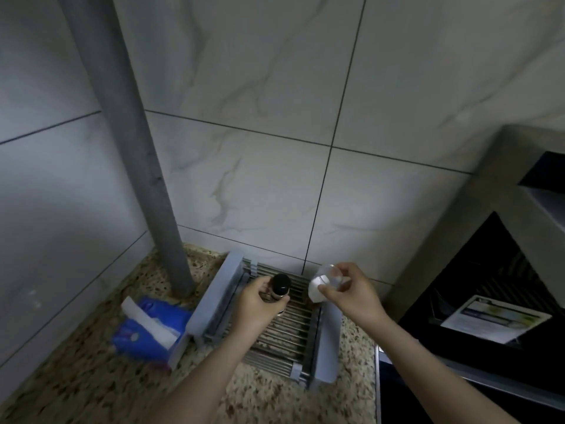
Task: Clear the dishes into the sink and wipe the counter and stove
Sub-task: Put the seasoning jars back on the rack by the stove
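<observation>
My left hand (pixel 260 304) grips a small bottle with a black cap (pixel 279 287) upright over a metal-barred drying rack (pixel 284 332) with pale blue side rails. My right hand (pixel 348 293) pinches a clear plastic cup (pixel 325 280), tilted on its side, together with a white crumpled tissue (pixel 316 290), just right of the bottle and above the rack's far right corner. The rack lies on a speckled granite counter (pixel 91 390).
A blue tissue pack (pixel 146 328) with a white sheet sticking out lies left of the rack. A grey pipe (pixel 143 179) rises from the counter's back left corner. The black stove (pixel 477 325) with a printed card (pixel 495 319) on it is at the right. Tiled walls (pixel 305 117) stand behind.
</observation>
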